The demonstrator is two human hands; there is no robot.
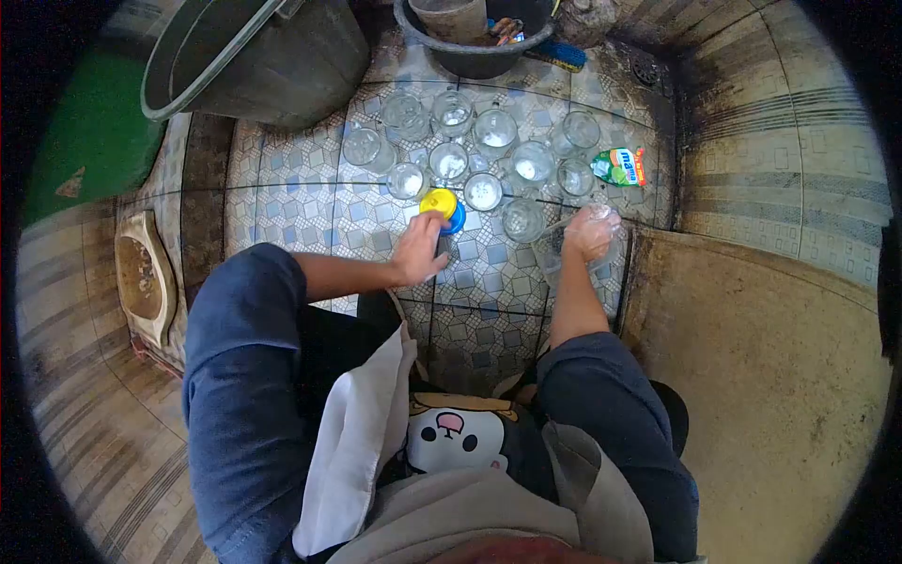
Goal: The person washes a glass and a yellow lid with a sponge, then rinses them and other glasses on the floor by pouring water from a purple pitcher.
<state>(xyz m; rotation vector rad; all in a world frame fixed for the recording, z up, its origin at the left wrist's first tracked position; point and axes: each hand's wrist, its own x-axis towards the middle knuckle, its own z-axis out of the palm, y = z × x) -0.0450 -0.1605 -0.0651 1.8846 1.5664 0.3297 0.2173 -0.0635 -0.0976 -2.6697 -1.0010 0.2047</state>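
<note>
My left hand (420, 248) reaches to a yellow lid (438, 201), fingertips at its near edge and thumb spread away to the right. A blue lid (455, 220) lies partly beneath the yellow one. On the right, my right hand (591, 233) is closed and covered with white suds; what it grips is hidden. Under and beside it is a transparent container (556, 266), partly covered by the hand and forearm. Several glass mugs and jars stand on the tiles ahead, among them a glass (483, 192) beside the lids and a glass (522, 220) left of my right hand.
A large dark bucket (310, 70) stands at the back left. Behind the glassware is a black basin (470, 58) holding a grey pail, with a blue brush (561, 56) beside it. A green soap pouch (618, 167) lies right of the glasses. A raised ledge (752, 357) borders the right side.
</note>
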